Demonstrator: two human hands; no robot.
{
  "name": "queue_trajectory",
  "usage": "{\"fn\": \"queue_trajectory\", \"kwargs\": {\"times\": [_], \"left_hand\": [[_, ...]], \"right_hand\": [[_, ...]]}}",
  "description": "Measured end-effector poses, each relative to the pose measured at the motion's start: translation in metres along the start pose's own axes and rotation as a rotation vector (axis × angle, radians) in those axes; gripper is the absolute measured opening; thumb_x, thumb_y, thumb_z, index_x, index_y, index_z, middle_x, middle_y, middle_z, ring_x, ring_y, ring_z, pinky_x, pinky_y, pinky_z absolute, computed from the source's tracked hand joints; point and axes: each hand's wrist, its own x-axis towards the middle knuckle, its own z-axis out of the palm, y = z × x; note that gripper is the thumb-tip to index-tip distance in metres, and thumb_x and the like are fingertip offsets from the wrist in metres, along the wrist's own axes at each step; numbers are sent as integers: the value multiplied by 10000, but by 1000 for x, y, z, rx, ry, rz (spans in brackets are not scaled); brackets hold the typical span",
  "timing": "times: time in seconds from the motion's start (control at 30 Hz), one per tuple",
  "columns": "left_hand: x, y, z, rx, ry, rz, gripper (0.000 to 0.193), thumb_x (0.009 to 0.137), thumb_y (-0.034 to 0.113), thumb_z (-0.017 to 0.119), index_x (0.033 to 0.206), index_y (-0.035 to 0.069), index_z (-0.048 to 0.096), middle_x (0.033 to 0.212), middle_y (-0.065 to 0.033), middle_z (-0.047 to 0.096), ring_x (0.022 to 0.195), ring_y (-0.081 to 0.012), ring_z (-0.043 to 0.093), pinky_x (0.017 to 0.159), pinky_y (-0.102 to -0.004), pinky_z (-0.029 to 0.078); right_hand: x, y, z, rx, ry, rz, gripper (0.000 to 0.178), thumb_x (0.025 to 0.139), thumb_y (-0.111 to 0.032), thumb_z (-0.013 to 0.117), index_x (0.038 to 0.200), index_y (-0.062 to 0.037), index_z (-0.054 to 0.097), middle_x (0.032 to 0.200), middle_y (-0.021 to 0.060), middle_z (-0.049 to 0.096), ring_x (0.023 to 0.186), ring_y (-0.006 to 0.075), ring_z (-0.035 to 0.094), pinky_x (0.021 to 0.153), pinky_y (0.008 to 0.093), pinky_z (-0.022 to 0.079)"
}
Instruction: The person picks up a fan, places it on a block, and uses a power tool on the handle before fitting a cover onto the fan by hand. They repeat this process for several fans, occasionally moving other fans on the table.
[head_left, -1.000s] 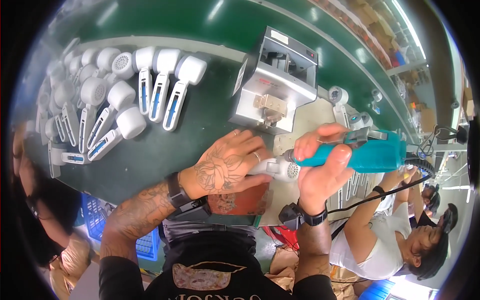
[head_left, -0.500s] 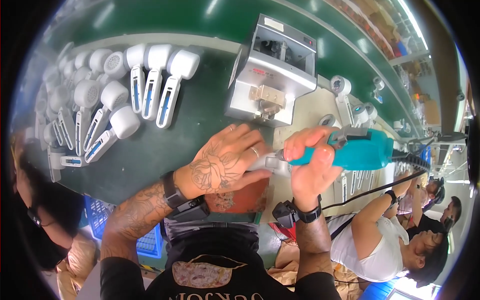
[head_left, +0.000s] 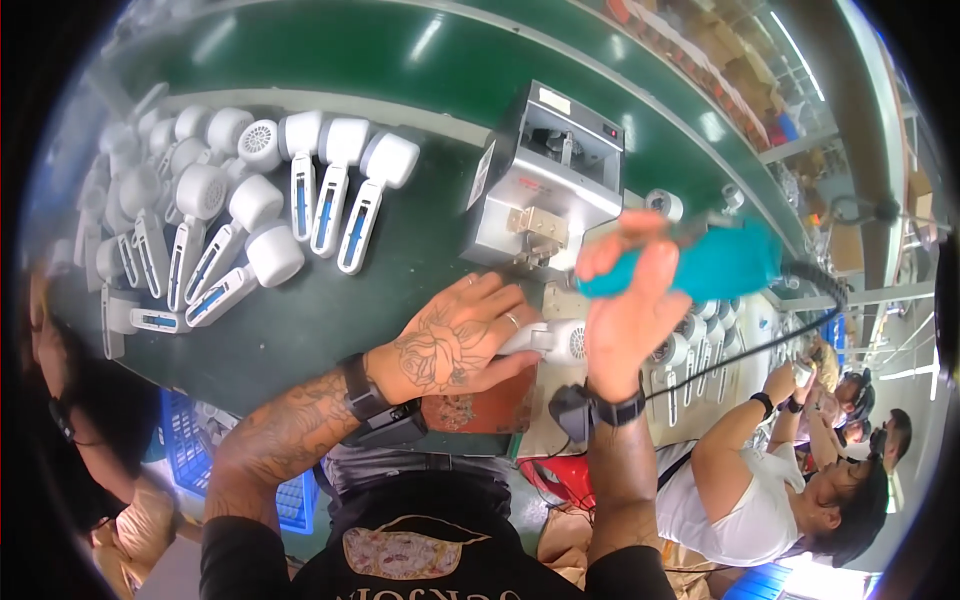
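Observation:
My left hand [head_left: 465,335], palm down and fingers closed, holds a white handheld fan [head_left: 569,342] by its handle on the bench. The fan's round grille head points right; most of the handle is hidden under my fingers. My right hand [head_left: 632,310] grips a teal electric screwdriver [head_left: 720,262] with a black cable, tilted with its tip toward the left. That tip is apart from the fan, above and to its right, and slightly blurred. Under my left hand lies a reddish-brown pad [head_left: 475,408].
A silver-grey machine [head_left: 535,190] stands behind my hands. Many white fans [head_left: 340,145] with slotted handles lie at the left; several more [head_left: 700,340] are at the right. A blue crate [head_left: 185,440] is below the bench. A person in a white shirt [head_left: 720,510] works at the right.
The screwdriver and my right hand have lifted off the fan and moved up, uncovering its grille head. My left hand keeps its hold. The view has shifted slightly.

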Motion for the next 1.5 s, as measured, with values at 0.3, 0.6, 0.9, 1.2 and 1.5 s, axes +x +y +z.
{"fn": "queue_trajectory", "kwargs": {"times": [0.3,0.6,0.9,1.2,1.5], "left_hand": [[2,3,0,-15,-23,20,337,791,216,690,1094,72,656,1000,-78,594,924,-258,556,836,-373,468],[2,4,-2,-16,-44,16,343,801,219,709,1106,71,657,998,-75,598,915,-270,554,819,-378,465],[7,-2,2,-64,-38,9,289,815,227,709,1033,50,643,959,-86,554,911,-271,530,823,-373,455],[-2,1,-1,17,-19,62,345,843,276,674,1127,87,629,1027,-86,547,946,-279,530,835,-398,446],[-2,9,-3,16,-120,35,406,910,298,639,1228,52,584,1207,-79,567,1013,-248,534,892,-358,430]], "right_hand": [[19,33,8,106,-65,-142,285,1036,-285,500,978,-6,491,683,64,484,623,171,510,572,311,447],[-32,-25,-25,81,-8,24,574,931,-561,598,1043,-8,495,641,55,477,555,174,486,522,324,419],[-51,-13,-34,-22,-16,24,632,918,-608,590,1046,0,473,618,45,451,509,159,466,497,315,417],[-72,5,-43,315,-1,175,342,890,-348,667,901,-62,480,707,69,484,612,210,488,546,362,424],[-71,7,-41,128,20,37,375,983,-405,570,969,-47,459,658,52,462,554,161,478,522,295,430]]}}
